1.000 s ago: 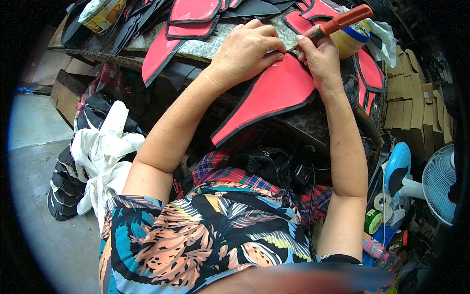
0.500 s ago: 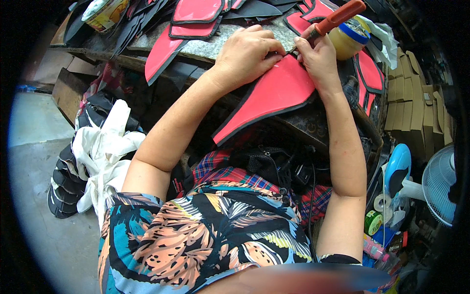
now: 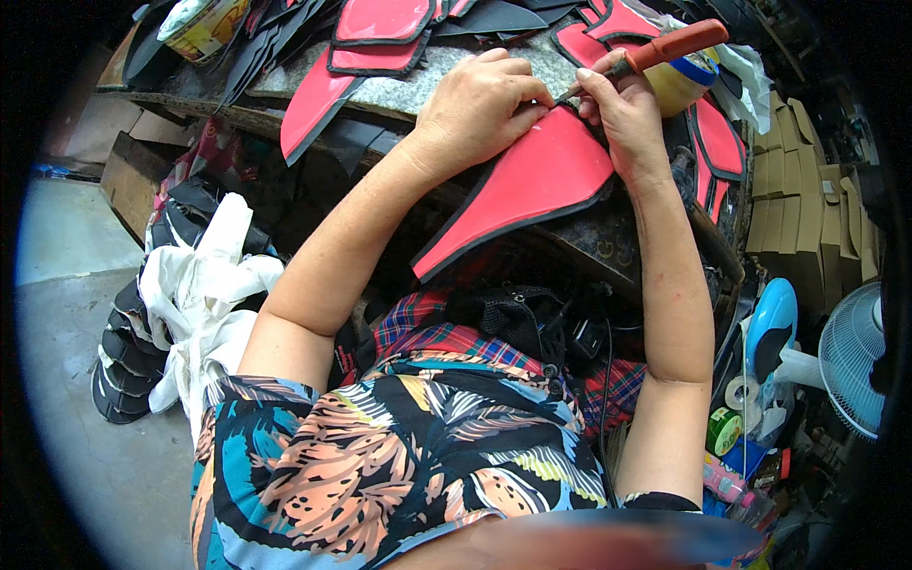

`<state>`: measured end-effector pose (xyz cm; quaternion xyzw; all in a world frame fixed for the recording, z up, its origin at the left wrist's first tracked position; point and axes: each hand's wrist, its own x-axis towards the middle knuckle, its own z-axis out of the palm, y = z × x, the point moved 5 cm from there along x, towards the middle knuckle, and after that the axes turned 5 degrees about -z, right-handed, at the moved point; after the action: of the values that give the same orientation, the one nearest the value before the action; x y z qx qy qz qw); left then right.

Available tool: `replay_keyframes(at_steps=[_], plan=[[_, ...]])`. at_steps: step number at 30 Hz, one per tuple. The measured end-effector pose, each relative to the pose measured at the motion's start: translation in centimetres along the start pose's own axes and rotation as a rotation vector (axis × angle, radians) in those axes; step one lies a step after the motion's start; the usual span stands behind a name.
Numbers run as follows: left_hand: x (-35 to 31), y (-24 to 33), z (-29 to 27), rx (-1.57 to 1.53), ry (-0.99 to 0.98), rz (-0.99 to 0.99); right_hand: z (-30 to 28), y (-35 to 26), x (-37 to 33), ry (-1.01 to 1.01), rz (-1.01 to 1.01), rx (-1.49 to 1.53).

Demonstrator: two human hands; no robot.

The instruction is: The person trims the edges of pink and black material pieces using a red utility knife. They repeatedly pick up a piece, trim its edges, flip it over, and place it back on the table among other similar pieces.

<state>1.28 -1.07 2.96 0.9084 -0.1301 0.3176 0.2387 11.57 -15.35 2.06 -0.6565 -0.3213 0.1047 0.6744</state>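
1. Your left hand (image 3: 483, 103) is mostly closed, fingers curled and thumb on the near edge of the black-edged red panel (image 3: 546, 171); you appear to pinch it there, though the fingertips' undersides are hidden.
2. Your right hand (image 3: 624, 123) is closed around the red-handled tool (image 3: 679, 45), gripping low near its slim shank, with the tip at the panel's top edge between your hands. Whether it is a screwdriver or an awl, you cannot tell from here.
3. The panel lies just below and between your hands, its wide end at your fingers on the desk (image 3: 176, 99) and its narrow point hanging past the front edge toward you.
4. It looks light, thin and flexible, with a smooth, perhaps slightly slippery face, and should bend rather than break. Hold it by the black-bound rim at the wide end; the narrow end probably flops.
5. Count: one panel between your hands, one red-handled tool, one blue-rimmed jar (image 3: 674, 90) just beyond your right hand, and one printed tub (image 3: 204, 28) well left of your left hand.
6. Left of your left hand you have at least three other red pieces (image 3: 380, 21); the overlapping black pieces (image 3: 271, 57) farther left are too many to count.
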Motion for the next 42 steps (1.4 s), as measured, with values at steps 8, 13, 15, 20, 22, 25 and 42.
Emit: replay_keyframes(at_steps=[8,13,15,20,22,25,42], plan=[[0.0,0.0,0.0,-0.019,0.011,-0.019,0.1,0.1,0.0,0.003,-0.023,-0.047],[-0.3,-0.1,-0.5,-0.011,0.029,-0.099,0.8,-0.4,0.0,-0.022,-0.286,-0.457],[-0.4,-0.1,-0.6,-0.02,0.018,-0.095,1.0,-0.6,-0.1,-0.026,-0.338,-0.507],[-0.4,0.1,-0.5,-0.019,0.019,0.023,0.3,-0.2,0.0,-0.012,-0.051,-0.176],[-0.4,0.1,-0.5,-0.028,0.022,0.035,0.2,-0.2,-0.1,-0.02,0.03,-0.056],[-0.4,0.0,-0.4,-0.022,0.032,0.03,0.2,-0.5,-0.2,-0.003,0.005,0.093],[-0.5,0.0,-0.4,-0.033,0.032,0.01,0.8,-0.2,0.0,-0.094,-0.094,-0.105]])
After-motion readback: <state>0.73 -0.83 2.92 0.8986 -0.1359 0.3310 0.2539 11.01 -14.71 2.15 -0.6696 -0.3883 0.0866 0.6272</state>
